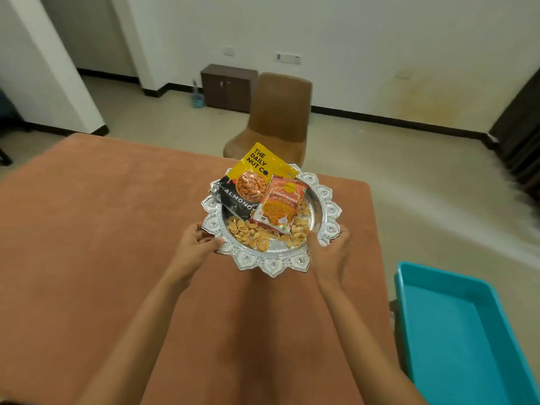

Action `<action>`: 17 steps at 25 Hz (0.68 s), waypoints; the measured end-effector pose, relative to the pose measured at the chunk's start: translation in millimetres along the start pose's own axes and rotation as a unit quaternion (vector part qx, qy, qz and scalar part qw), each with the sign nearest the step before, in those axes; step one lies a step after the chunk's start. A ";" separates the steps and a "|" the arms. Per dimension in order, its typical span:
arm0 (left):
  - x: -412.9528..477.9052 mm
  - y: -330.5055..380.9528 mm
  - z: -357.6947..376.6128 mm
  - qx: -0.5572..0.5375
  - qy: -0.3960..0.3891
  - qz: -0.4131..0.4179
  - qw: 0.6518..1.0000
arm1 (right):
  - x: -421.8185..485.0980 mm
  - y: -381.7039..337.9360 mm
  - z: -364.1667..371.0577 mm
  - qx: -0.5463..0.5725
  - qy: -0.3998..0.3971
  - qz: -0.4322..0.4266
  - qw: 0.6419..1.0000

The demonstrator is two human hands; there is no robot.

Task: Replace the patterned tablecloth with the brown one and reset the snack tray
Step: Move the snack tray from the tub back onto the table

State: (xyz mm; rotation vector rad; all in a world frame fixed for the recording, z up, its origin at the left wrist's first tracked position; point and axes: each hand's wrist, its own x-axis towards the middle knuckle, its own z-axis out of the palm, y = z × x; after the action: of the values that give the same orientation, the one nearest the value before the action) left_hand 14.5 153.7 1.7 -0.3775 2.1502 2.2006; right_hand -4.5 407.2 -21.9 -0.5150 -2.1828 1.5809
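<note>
Snack tray (pixel 271 266) held over the brown tablecloth (pixel 87 229).
Left hand (pixel 194 248) and right hand (pixel 331 252) each grip opposite rim edges, fingers curled.

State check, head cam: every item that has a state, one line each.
brown tablecloth: spread flat
silver tray: gripped at its near rim by left hand and right hand
almond packet: lying in tray, sticking out over far rim
bhujia packet: lying partly on almond packet
pistachio shells: loose in tray
cabinet: doors closed
</note>
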 end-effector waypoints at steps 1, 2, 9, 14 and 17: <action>3.4 2.1 -25.0 -0.001 0.010 -0.001 1.000 | -7.6 -6.8 24.0 0.002 -0.018 0.005 1.000; 7.2 3.3 -51.1 -0.001 0.021 -0.003 1.000 | -16.9 -15.0 48.7 0.006 -0.034 0.009 0.999; 32.8 0.1 -204.2 -0.026 0.105 -0.024 0.994 | -74.2 -46.9 205.0 -0.014 -0.104 0.003 0.995; 57.5 -5.9 -266.7 -0.040 0.160 -0.046 0.985 | -97.4 -52.7 280.2 -0.054 -0.127 0.009 0.990; 71.3 -7.4 -286.8 -0.056 0.178 -0.055 0.981 | -103.7 -48.8 308.4 -0.087 -0.123 0.010 0.989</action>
State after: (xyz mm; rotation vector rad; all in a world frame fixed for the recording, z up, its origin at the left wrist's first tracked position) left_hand -11.8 -139.7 -22.4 -0.9375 2.0985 2.3436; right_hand -78.2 90.7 -73.3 -0.4103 -2.5230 1.5428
